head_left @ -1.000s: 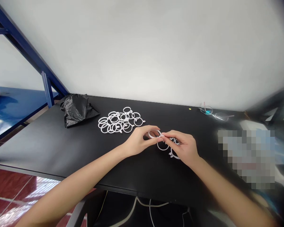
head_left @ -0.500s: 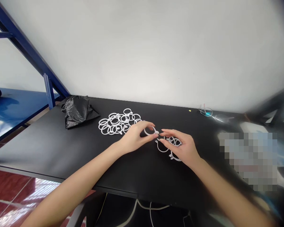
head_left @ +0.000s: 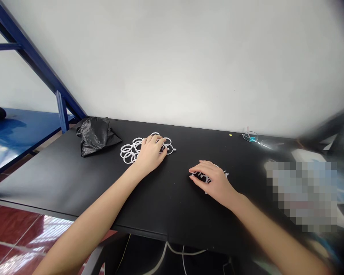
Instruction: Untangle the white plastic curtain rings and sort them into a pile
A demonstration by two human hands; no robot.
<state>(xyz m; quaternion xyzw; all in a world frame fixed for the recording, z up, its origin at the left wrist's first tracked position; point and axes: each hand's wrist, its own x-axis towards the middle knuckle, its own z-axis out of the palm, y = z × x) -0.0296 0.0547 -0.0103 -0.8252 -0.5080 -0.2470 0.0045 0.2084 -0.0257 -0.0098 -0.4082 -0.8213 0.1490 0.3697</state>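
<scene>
Here, left hand [head_left: 151,152] over thin round white rings [head_left: 132,151], fingers [head_left: 152,139] spread, right hand [head_left: 215,178] over a smaller white-ring cluster [head_left: 208,179], its grip unclear, black tabletop [head_left: 172,194] beneath

White rings [head_left: 133,153], black tabletop [head_left: 172,198], black bag [head_left: 95,134], blue frame [head_left: 40,65], red tiles [head_left: 14,221] with pale lines

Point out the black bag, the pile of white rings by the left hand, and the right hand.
Black bag [head_left: 94,136]: head view, on its crumpled middle.
Pile of white rings [head_left: 129,152]: head view, on overlapping rims in its uncovered part.
Right hand [head_left: 214,177]: head view, on the back of the hand.
</scene>
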